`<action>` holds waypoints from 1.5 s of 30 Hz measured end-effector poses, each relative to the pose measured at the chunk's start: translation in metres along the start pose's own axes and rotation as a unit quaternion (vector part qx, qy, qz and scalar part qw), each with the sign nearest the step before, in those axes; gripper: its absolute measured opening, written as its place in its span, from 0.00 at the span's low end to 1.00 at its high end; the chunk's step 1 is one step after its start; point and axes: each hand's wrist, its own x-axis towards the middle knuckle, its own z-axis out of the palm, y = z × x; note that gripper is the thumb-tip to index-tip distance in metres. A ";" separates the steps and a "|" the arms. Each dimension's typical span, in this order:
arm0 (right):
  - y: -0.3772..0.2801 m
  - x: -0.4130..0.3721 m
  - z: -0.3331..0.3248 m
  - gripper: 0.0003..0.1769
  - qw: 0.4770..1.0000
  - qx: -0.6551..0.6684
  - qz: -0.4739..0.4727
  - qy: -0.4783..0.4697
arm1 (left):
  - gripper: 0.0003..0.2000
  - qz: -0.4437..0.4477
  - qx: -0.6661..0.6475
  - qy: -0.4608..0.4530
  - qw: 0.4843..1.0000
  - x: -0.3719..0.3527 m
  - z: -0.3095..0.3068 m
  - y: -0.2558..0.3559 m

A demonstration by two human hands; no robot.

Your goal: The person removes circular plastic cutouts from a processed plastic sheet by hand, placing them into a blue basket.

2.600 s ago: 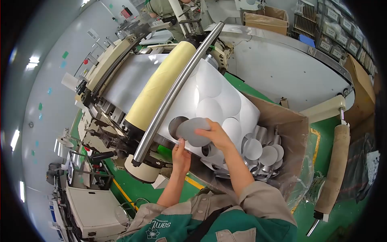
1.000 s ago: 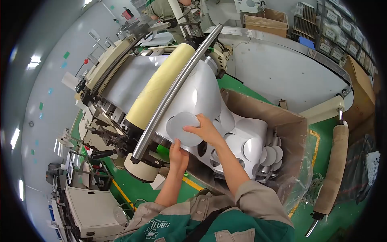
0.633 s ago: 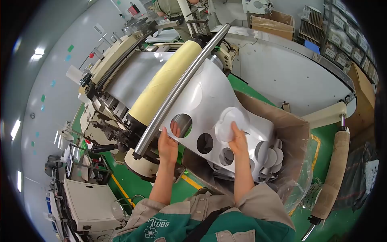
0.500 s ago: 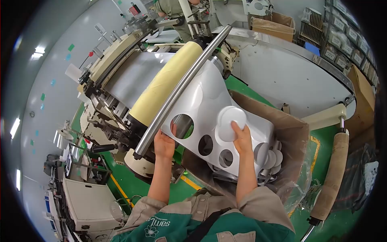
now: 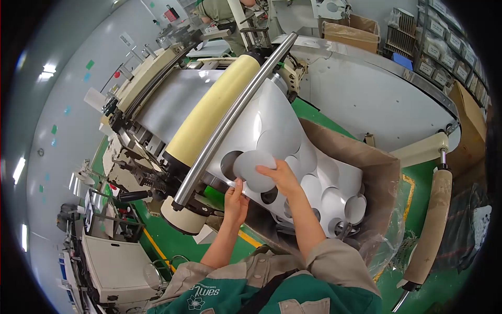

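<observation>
Left hand [image 5: 236, 201]: below the near end of the bar [image 5: 230, 118], fingertips up against the lower edge of the sheet [image 5: 272, 115]. Whether you pinch that edge cannot be told.
Right hand [image 5: 282, 178]: just right of your left, below the bar, with thumb and fingers closed on the rim of the disc [image 5: 253, 168].
Disc: just below the bar, tilted off the sheet, a dark hole showing on its bar side.
Sheet: hangs from the bar down into the box [image 5: 376, 162]. More circles are cut in it, most still filled.
Change: half a second ago your right hand pressed a disc farther down from the bar and your left held a hole's rim. Your right is now back close under the bar, your left lower on the edge.
Meaning: by the look of it, this nearer disc is the one now coming away.
Box: right of the bar and lower.
Roller [image 5: 209, 110]: left of the bar, parallel, just beside it.
Person [image 5: 217, 9]: past the bar's far end.
</observation>
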 end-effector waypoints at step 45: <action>-0.048 0.000 0.020 0.24 0.982 -0.167 -0.089 -0.013 | 0.21 0.024 -0.096 -0.004 0.995 0.018 0.012 0.041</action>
